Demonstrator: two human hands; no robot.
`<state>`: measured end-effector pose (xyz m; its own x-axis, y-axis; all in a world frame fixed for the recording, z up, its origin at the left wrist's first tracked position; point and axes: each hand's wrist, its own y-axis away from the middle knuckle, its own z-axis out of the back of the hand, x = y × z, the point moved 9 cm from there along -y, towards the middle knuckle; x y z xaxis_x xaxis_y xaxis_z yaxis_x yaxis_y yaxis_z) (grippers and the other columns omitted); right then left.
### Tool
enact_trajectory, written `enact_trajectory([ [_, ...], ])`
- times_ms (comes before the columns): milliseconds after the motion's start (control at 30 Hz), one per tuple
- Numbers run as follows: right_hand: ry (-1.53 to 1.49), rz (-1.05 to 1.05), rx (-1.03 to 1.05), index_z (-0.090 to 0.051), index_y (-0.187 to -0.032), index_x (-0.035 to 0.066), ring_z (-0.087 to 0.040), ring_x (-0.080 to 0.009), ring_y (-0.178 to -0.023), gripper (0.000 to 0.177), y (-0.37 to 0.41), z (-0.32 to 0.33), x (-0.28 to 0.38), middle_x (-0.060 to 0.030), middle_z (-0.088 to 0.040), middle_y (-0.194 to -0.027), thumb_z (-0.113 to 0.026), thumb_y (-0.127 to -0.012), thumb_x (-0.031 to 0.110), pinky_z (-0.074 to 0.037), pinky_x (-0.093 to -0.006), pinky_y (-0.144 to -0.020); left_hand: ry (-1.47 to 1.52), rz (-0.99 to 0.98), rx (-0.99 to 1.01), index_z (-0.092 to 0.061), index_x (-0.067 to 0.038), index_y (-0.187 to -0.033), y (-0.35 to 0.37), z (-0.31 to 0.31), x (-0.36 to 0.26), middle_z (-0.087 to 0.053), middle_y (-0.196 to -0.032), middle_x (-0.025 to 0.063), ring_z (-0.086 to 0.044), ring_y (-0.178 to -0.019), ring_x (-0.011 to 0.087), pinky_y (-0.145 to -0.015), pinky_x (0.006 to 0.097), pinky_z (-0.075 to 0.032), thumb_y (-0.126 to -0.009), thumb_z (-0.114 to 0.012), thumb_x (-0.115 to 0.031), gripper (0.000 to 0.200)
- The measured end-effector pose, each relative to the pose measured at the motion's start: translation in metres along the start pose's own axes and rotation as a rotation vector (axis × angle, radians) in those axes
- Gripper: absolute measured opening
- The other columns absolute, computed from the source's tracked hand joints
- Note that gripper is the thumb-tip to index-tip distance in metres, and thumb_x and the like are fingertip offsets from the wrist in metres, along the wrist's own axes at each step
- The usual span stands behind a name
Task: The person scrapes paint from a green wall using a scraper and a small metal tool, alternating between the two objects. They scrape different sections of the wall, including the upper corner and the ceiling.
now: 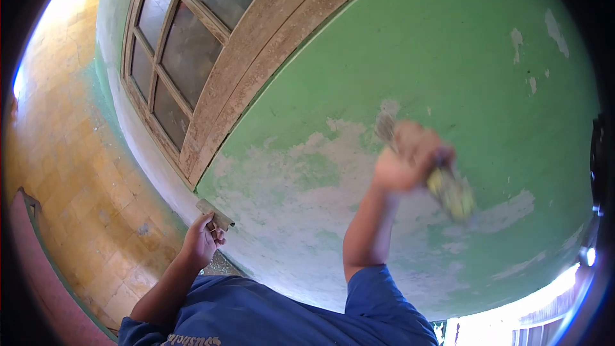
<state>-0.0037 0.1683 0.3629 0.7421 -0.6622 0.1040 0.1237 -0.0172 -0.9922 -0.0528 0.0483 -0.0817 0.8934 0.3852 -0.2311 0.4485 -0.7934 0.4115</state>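
My right hand (415,159) is raised against the green wall (410,51), its fingers wrapped round a scraper (385,126). The tool's grey blade end meets a bare patch of wall, and its yellow-green handle end sticks out below the fist, smeared by motion. Lower left, my left hand (201,241) pinches a small flat grey plate (216,214) with a curled edge, close to the foot of the wall. Around both hands the green paint gives way to a broad whitish bare area (295,211) with ragged edges.
A worn wooden window frame (256,45) with several glass panes borders the wall on the left. Yellow floor tiles (96,186) run along the far left, beside a pink low wall (45,282). Smaller peeled spots (556,32) mark the upper right. Bright daylight enters at lower right.
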Motion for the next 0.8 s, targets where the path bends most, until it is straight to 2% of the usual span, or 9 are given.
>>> enact_trajectory([
  [67,0.000,-0.069,0.036,-0.030,-0.064,0.014,-0.021,-0.0078,-0.044,0.031,-0.005,-0.005,-0.001,0.0035,-0.026,-0.050,-0.042,-0.093,0.019,-0.019,-0.0247,-0.043,-0.009,0.008,0.009,-0.048,-0.014,-0.075,0.000,0.001,0.000,-0.048,-0.063,-0.0007,-0.046,-0.059,0.0137,-0.061,0.0309,-0.036,-0.085,-0.053,-0.032,0.021],
  [167,-0.193,0.053,0.212,-0.032,-0.066,0.013,-0.020,-0.0075,-0.045,0.029,-0.009,-0.015,0.029,0.0033,-0.026,-0.050,-0.045,-0.092,0.015,-0.020,-0.0252,-0.045,0.009,-0.003,0.019,-0.048,-0.014,-0.075,-0.005,0.007,0.001,-0.048,-0.062,-0.0008,-0.046,-0.060,0.0137,-0.061,0.0308,-0.036,-0.085,-0.053,-0.032,0.021],
  [267,0.001,-0.096,0.170,-0.031,-0.067,0.014,-0.020,-0.0074,-0.045,0.029,-0.004,-0.017,-0.013,0.0029,-0.027,-0.049,-0.044,-0.092,0.020,-0.020,-0.0246,-0.045,0.007,0.007,0.011,-0.048,-0.014,-0.075,-0.002,0.007,0.001,-0.048,-0.063,-0.0009,-0.046,-0.060,0.0137,-0.061,0.0308,-0.036,-0.085,-0.053,-0.031,0.020],
  [400,-0.176,0.023,0.235,-0.031,-0.066,0.012,-0.018,-0.0077,-0.045,0.028,-0.003,-0.015,0.022,0.0032,-0.027,-0.050,-0.046,-0.090,0.016,-0.018,-0.0272,-0.045,-0.015,-0.013,0.023,-0.048,-0.014,-0.077,-0.002,0.005,-0.004,-0.048,-0.063,-0.0006,-0.046,-0.059,0.0137,-0.060,0.0308,-0.035,-0.085,-0.053,-0.031,0.020],
  [433,-0.120,0.025,0.272,-0.031,-0.066,0.012,-0.019,-0.0079,-0.045,0.029,-0.006,-0.019,0.030,0.0031,-0.028,-0.049,-0.047,-0.090,0.017,-0.018,-0.0273,-0.045,-0.011,-0.015,0.021,-0.048,-0.014,-0.077,-0.002,0.005,-0.005,-0.048,-0.063,-0.0006,-0.046,-0.059,0.0137,-0.060,0.0308,-0.035,-0.085,-0.053,-0.031,0.020],
  [533,-0.072,-0.089,0.154,-0.029,-0.065,0.013,-0.019,-0.0075,-0.044,0.031,-0.005,-0.011,-0.009,0.0026,-0.027,-0.049,-0.046,-0.091,0.020,-0.018,-0.0253,-0.044,-0.002,0.004,-0.025,-0.048,-0.014,-0.077,0.000,0.006,-0.003,-0.048,-0.062,-0.0004,-0.046,-0.058,0.0135,-0.060,0.0307,-0.035,-0.086,-0.053,-0.031,0.020],
  [567,-0.078,-0.051,0.222,-0.029,-0.065,0.013,-0.019,-0.0072,-0.044,0.030,-0.006,-0.013,-0.005,0.0024,-0.027,-0.048,-0.045,-0.090,0.017,-0.018,-0.0249,-0.044,-0.005,0.005,-0.003,-0.048,-0.014,-0.077,0.000,0.003,-0.003,-0.048,-0.062,-0.0003,-0.046,-0.058,0.0134,-0.060,0.0306,-0.036,-0.085,-0.053,-0.031,0.020],
  [667,-0.177,0.006,0.254,-0.031,-0.065,0.012,-0.019,-0.0081,-0.045,0.029,-0.003,-0.016,0.033,0.0024,-0.028,-0.049,-0.048,-0.089,0.016,-0.019,-0.0268,-0.045,0.011,0.001,0.008,-0.048,-0.014,-0.076,-0.002,0.001,-0.005,-0.048,-0.062,0.0000,-0.046,-0.058,0.0133,-0.060,0.0303,-0.036,-0.085,-0.054,-0.031,0.021],
  [800,-0.036,-0.049,0.189,-0.035,-0.067,0.011,-0.020,-0.0090,-0.044,0.027,0.010,-0.018,-0.008,0.0038,-0.027,-0.050,-0.051,-0.088,0.015,-0.021,-0.0270,-0.044,0.050,0.038,0.009,-0.047,-0.014,-0.075,-0.016,0.019,0.009,-0.049,-0.062,0.0003,-0.047,-0.058,0.0134,-0.061,0.0300,-0.037,-0.085,-0.056,-0.031,0.022],
])
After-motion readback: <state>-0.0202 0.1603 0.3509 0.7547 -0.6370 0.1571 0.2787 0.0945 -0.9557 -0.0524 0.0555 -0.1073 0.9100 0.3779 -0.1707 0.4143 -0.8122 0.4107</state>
